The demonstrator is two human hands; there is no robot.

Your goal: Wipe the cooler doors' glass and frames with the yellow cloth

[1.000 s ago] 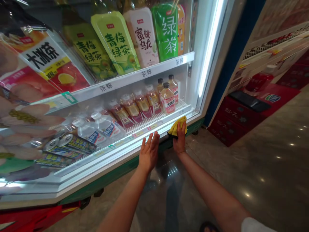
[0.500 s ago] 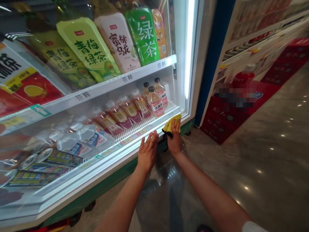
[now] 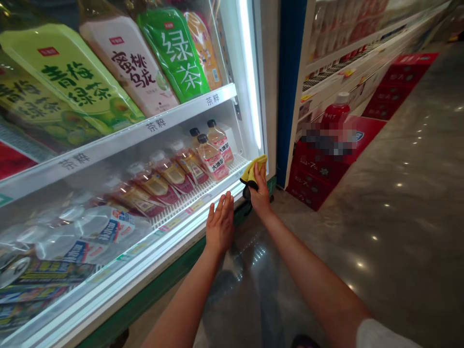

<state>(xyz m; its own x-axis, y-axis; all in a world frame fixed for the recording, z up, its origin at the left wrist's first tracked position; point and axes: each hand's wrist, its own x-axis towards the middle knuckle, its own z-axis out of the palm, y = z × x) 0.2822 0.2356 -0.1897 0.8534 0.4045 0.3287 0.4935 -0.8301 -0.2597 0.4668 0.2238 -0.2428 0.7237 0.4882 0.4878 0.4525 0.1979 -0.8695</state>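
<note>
A yellow cloth with a black edge is gripped in my right hand, pressed to the lower right corner of a lit drinks cooler's glass door. To its left, my left hand lies flat with fingers stretched along the white bottom frame of the door, holding nothing. Behind the glass, just above my hands, small bottles with black caps stand on the bottom rack. Part of the cloth is hidden behind my right fingers.
Large tea bottles fill the shelf above. Clear bottles and dark cans sit at lower left. Right of the cooler, red boxes with a red bottle stand beside a white shelf unit. Shiny floor lies at right.
The view has shifted right, so the cooler and boxes appear further left. My right hand with the cloth has moved slightly up along the corner. My left hand stays at the bottom frame.
</note>
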